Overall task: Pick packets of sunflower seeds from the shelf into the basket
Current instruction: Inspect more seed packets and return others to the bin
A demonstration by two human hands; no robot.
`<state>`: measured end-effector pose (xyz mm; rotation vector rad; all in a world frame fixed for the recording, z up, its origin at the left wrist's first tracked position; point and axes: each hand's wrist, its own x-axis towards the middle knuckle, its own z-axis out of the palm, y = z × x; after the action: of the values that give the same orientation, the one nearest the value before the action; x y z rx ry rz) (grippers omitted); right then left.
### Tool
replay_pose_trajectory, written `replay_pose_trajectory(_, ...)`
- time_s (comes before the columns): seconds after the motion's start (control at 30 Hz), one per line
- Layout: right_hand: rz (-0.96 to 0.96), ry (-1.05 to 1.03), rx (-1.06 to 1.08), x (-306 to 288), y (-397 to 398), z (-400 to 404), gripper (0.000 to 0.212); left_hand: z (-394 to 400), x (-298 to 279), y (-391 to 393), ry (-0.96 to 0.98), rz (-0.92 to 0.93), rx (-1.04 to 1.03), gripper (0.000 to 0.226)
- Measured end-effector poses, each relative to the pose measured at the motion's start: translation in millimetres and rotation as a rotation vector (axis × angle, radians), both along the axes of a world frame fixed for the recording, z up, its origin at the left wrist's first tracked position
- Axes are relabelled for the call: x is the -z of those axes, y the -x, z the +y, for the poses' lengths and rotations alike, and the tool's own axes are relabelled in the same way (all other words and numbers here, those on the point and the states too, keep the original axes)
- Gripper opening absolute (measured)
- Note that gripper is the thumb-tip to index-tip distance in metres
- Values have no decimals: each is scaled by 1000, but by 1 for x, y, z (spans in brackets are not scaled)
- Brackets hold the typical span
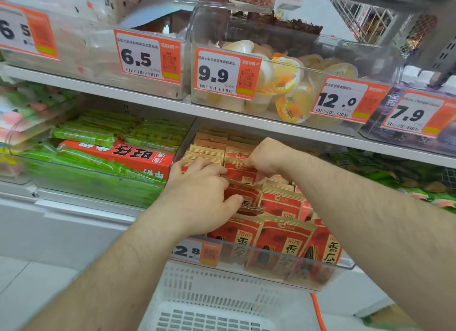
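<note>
A white slotted basket point(222, 303) is seen nearest, below the front edge of the shelf point(158, 103), with an orange strip at its right side. Above it, a clear bin point(283, 264) on the lower shelf level is filled with upright red-and-tan sunflower seed packets point(283, 234), ranked in rows from the bin's front wall to its back. A price tag reading 12.8 point(195, 250) is fixed at the bin's front left corner.

Both bare forearms are extended into the bin. The left hand point(199, 195) is laid over the middle rows near the bin's left wall, its thumb and fingers closed on the top edge of one packet point(243, 197). The right hand point(265, 158) is placed further back, fingers curled narrowly and pinched on the tan top of a packet in a rear row point(240, 161).

To the left, green wrapped snacks point(98, 158) are held in a neighbouring bin. On the shelf level above, jelly cups point(288, 84) are stored behind tags marked 6.5, 9.9, 12.0 and 7.9.
</note>
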<state>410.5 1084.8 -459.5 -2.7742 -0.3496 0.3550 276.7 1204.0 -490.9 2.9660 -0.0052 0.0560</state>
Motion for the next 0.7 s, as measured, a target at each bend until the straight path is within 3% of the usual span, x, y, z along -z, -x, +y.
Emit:
replay_pose_trajectory(0.07, -135, -5, -22, -3, 5, -2, 20, 0, -1, 1, 5, -5, -14, 58)
replay_pose_trajectory(0.13, -213, -172, -23, -6, 18, -6, 15, -1, -1, 2, 12, -7, -26, 59)
replay_pose_trajectory(0.2, -104, -257, -94, -6, 30, -11, 17, -1, -1, 3, 10, -8, -31, 61)
replay_pose_trajectory(0.3, -56, 1, -199, -1, 39, -14, 7, -1, -1, 3, 2, -18, -30, 63)
replay_pose_trajectory(0.4, -257, 64, -191, 7, 39, -18, 12, -2, -2, 4, 20, -26, -34, 61)
replay_pose_trajectory(0.6, -622, -599, 178, -13, 49, -37, 17, -2, -6, 11, 71, -132, -23, 50)
replay_pose_trajectory(0.7, -690, -877, 362, -19, 55, -50, 12, -3, -10, 14, 106, -222, -34, 47)
